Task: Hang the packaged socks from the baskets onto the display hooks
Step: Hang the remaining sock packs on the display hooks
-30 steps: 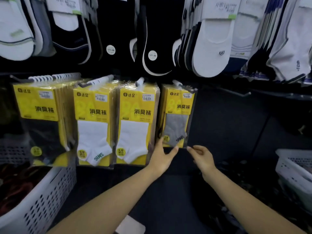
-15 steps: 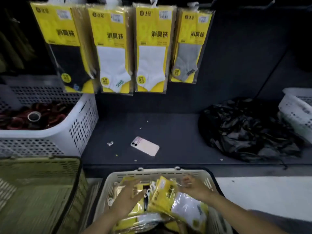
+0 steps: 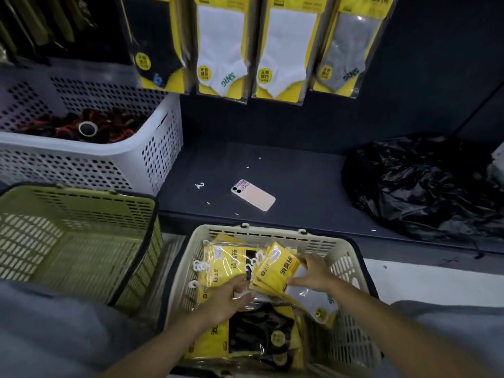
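A beige basket [image 3: 272,234] in front of me holds several yellow sock packs with white hooks. My right hand [image 3: 313,274] grips a small stack of yellow packs with white socks [image 3: 275,271], tilted up from the pile. My left hand [image 3: 226,298] rests with stretched fingers on the packs beside that stack, over a pack of black socks [image 3: 259,334]. Above, hung packs show: black socks [image 3: 152,36], two rows of white socks [image 3: 221,50], and grey socks [image 3: 346,50]. The hooks themselves are out of view.
A green basket [image 3: 81,241] sits at the left. Behind it a white basket [image 3: 161,148] holds dark red-trimmed items. On the dark shelf lie a pink phone [image 3: 253,195], a loose white hook [image 3: 200,185] and a crumpled black plastic bag [image 3: 417,186].
My view dropped from the hanging grey pack to the beige basket. Both hands left the display and went into the basket; the right hand took hold of a stack of packs.
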